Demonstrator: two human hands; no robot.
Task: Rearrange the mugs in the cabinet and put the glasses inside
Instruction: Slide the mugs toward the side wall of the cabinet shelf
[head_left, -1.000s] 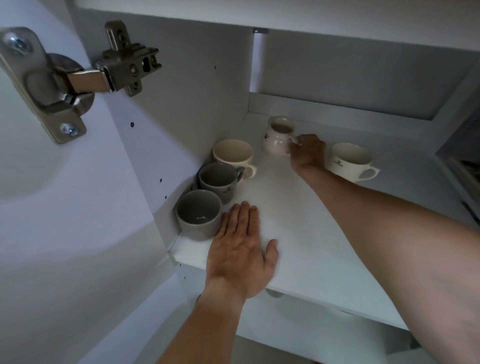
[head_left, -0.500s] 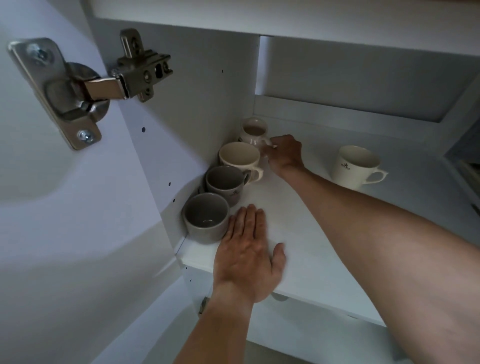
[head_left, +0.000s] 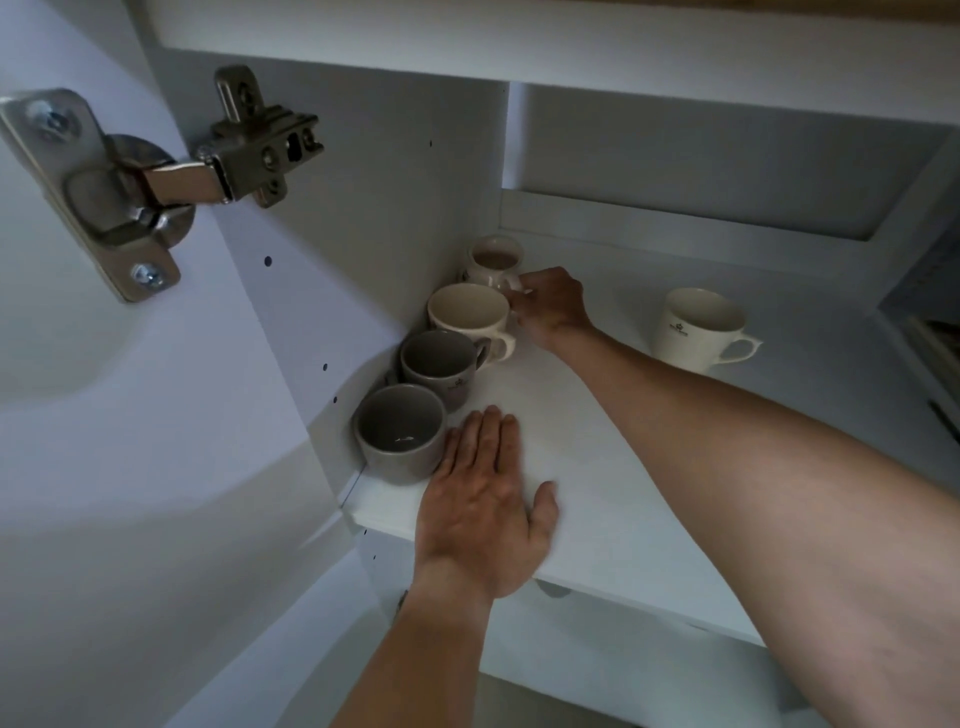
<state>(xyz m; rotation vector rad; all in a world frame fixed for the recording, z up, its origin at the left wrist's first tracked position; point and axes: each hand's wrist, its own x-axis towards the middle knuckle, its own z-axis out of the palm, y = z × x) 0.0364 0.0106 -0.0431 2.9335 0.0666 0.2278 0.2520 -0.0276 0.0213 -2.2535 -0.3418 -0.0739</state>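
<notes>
A: Mugs first. We've got four lined along the left cabinet wall (head_left: 363, 218), running front to back: grey mug (head_left: 400, 441), second grey mug (head_left: 440, 366), cream mug (head_left: 470, 318), small patterned mug (head_left: 492, 262) at the rear.

B: And the odd one out?

A: White mug (head_left: 698, 328) stands alone, well apart to the right on the shelf (head_left: 623, 499), handle pointing right. Right hand (head_left: 551, 307) is nearer to it.

B: Hands?

A: Right hand's fingers are curled at the small patterned mug's handle, touching; we can't tell if it's a firm pinch. Left hand (head_left: 485, 514) lies flat and spread on the shelf, fingertips just beside the front grey mug, holding nothing.

B: Glasses?

A: None in view. We'd judge the white mug goes next.
</notes>
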